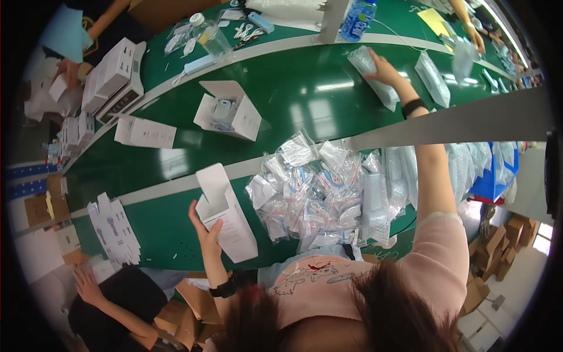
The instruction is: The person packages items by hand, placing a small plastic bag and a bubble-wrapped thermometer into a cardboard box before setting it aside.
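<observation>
Though half-open, hold unclear, left hand (pixel 209 237) against white box (pixel 234 237), right hand (pixel 385 71) over bubble pouch (pixel 384 95)

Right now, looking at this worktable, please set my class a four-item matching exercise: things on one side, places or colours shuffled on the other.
Things
1. Left hand
2. Right hand
3. Clear bottle
4. Bin

Places or colours
A. Blue, at the picture's right
B. On a bubble-wrapped pack
C. At the nearest open white box
D. White-capped, toward the table's far side

Right pairs: 1-C, 2-B, 3-D, 4-A
</observation>
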### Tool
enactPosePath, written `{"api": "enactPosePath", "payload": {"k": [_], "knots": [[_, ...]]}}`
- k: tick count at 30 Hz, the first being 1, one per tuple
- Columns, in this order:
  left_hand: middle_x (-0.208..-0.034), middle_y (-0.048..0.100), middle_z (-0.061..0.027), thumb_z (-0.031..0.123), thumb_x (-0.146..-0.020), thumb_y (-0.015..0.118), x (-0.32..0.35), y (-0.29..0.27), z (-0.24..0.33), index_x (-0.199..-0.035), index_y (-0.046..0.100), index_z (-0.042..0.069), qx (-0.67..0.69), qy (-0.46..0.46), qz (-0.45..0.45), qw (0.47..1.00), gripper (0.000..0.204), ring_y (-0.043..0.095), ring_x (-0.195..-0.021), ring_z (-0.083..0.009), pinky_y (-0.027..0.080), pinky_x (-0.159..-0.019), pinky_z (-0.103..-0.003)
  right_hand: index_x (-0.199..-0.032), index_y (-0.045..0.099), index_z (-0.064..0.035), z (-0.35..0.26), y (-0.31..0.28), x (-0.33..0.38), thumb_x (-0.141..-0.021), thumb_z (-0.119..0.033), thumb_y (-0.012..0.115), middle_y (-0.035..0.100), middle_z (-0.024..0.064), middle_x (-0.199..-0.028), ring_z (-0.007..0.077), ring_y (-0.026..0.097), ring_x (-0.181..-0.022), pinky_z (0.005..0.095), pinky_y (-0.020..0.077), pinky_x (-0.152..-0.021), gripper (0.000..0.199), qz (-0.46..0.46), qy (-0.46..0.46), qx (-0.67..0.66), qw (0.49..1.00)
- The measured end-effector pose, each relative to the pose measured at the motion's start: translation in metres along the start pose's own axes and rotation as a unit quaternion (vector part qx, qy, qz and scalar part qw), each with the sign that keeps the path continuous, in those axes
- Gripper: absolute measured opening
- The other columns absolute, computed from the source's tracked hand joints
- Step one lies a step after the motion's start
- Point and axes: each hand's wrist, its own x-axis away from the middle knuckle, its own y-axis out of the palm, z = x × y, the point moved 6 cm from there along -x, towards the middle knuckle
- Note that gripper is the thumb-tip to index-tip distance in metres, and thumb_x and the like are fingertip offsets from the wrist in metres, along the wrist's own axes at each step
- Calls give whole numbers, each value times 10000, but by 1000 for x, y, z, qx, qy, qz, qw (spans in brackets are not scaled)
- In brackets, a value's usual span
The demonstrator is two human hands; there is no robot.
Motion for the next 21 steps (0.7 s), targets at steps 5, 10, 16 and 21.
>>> {"api": "enactPosePath", "payload": {"k": [5, 10, 16, 21], "knots": [[-1260, 349, -131, 73, -581, 730, 2, 9, 32, -1309, 263, 103, -185, 203, -35, 961, 865, 426, -1109, -259, 365, -907, -353, -1379, 172, -146, -25, 7, 9, -610, -46, 664, 424, 291, -1199, 408, 473, -1056, 392, 406, -880, 918, -139, 20, -29, 990], [-1198, 399, -161, 92, -569, 756, 4, 46, 42, -1184, 336, 82, -416, 298, -44, 858, 745, 449, -1078, -276, 383, -887, -356, -1215, 392, -24, 64, -95, 133, -738, -141, 587, 544, 92, -1044, 173, 541, -889, 309, 451, -760, 528, 239, 66, -320, 914], [-1185, 420, -191, 63, -558, 784, 8, 71, 11, -1065, 300, 74, -263, 299, -39, 916, 701, 476, -1044, -289, 399, -865, -368, -1310, 326, -37, -78, -129, 322, -744, -166, 513, 481, 102, -1191, 202, 515, -1029, 285, 411, -876, 610, 87, 136, -574, 803], [-1198, 419, -232, 76, -556, 794, 14, 70, 5, -1020, 255, 82, -235, 351, -9, 906, 711, 482, -1052, -358, 413, -854, -402, -1283, 323, -37, -251, -88, 285, -753, -181, 563, 449, 99, -1167, 189, 452, -1044, 301, 364, -900, 599, 168, 184, -774, 582]]}}
